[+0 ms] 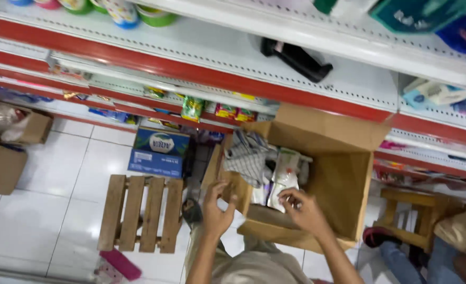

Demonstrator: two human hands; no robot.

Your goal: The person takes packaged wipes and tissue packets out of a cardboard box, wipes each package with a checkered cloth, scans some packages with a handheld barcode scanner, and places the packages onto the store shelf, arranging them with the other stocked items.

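An open cardboard box (pixel 343 179) sits in front of me, below red and white shop shelves. Inside lie a checked cloth (pixel 247 153) and several white pouch packets (pixel 284 176). My left hand (pixel 217 206) hovers at the box's left flap with its fingers spread and nothing in it. My right hand (pixel 302 209) reaches into the box, fingers curled at the lower edge of a white packet; whether it grips the packet is unclear.
A small wooden slatted stool (pixel 141 213) stands on the white tile floor at left, a blue carton (pixel 159 152) behind it. More cardboard boxes (pixel 4 152) lie far left. Another person's legs and a wooden stool (pixel 409 221) are at right. A black device (pixel 296 59) rests on the shelf.
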